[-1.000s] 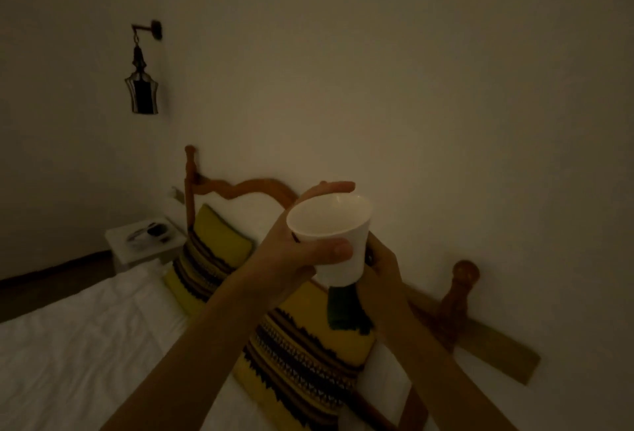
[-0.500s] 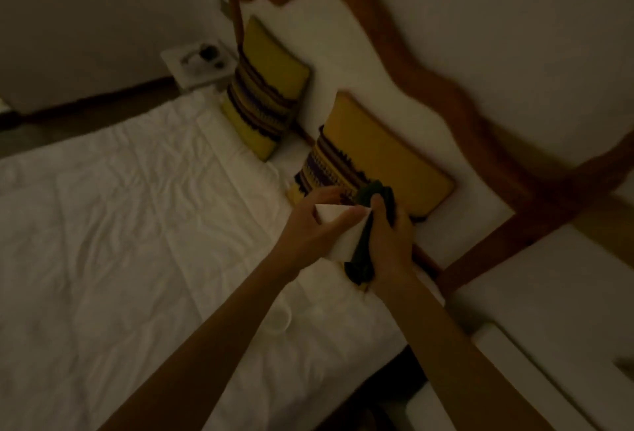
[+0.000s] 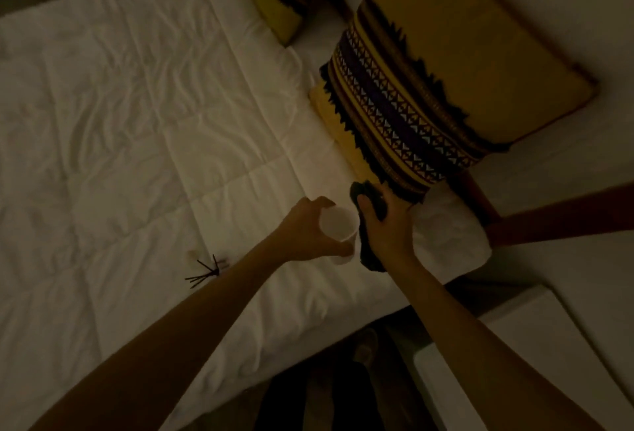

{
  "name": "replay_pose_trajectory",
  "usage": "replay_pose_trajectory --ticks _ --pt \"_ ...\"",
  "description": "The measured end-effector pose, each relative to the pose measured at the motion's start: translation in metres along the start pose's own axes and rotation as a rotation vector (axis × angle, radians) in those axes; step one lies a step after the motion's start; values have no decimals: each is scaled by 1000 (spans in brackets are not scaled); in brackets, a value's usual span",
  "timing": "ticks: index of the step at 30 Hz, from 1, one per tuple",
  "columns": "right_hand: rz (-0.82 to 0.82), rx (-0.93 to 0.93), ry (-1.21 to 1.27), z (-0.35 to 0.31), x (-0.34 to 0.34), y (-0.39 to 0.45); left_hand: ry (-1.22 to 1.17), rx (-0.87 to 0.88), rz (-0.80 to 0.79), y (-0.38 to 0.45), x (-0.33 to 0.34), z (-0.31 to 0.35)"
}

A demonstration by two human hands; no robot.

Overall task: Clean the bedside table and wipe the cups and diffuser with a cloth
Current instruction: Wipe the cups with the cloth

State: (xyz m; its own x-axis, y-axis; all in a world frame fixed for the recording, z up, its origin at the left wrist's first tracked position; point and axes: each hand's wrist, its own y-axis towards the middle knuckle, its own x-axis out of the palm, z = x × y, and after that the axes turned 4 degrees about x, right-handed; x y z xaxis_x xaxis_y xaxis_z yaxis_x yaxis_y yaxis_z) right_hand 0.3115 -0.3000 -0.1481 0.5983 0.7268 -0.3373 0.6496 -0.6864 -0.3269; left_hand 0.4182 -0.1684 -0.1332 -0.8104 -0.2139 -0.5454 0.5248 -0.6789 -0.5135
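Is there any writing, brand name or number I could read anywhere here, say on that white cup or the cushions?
None: no word, label, brand or number can be read in this dim view.
White cup, held in the left hand: its visible surface looks plain.
Dark cloth, gripped by the right hand: no tag visible.
Striped cushion: only a woven triangle pattern, no letters.
Diffuser sticks on the white bedding: unmarked.

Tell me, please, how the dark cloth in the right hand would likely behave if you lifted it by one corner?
Probably floppy: the dark cloth hangs limp below the right hand. Likely light, since curled fingers alone hold it. It bunches readily, so it should conform to the white cup.
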Motion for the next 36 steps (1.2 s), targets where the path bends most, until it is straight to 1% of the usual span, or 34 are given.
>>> replay_pose_trajectory --ticks 3,6,9,12,17,18,21,23,24,26,28,29,33,36 --pt "89 86 -23 47 -8 4 80 -178 161 34 39 -22" --pt "42 165 -72 91 -16 2 100 -311 265 73 68 -42" --pt "-20 197 -114 121 -24 1 137 -375 333 104 90 -60" --pt "-40 229 -159 145 -26 4 158 -425 363 120 111 -80" --pt "-68 233 -133 155 -16 11 227 -384 315 129 130 -98" --pt "-81 237 -127 153 -13 12 227 -351 329 125 129 -100" --pt "-99 247 -107 148 -7 12 218 -175 397 102 120 -107" --pt "-108 247 -95 142 -4 11 294 -98 412 82 107 -119" --pt "-110 246 -91 138 -2 11 350 -97 391 74 100 -127" --pt "-114 250 -77 132 4 10 414 -155 304 63 91 -145" --pt "-116 257 -60 131 10 8 420 -246 216 55 90 -159" --pt "-116 261 -54 131 12 5 396 -281 198 52 92 -162" --pt "-106 266 -50 130 18 -12 210 -314 280 44 93 -164" --pt "-77 265 -52 124 14 -27 192 -284 302 35 83 -158"
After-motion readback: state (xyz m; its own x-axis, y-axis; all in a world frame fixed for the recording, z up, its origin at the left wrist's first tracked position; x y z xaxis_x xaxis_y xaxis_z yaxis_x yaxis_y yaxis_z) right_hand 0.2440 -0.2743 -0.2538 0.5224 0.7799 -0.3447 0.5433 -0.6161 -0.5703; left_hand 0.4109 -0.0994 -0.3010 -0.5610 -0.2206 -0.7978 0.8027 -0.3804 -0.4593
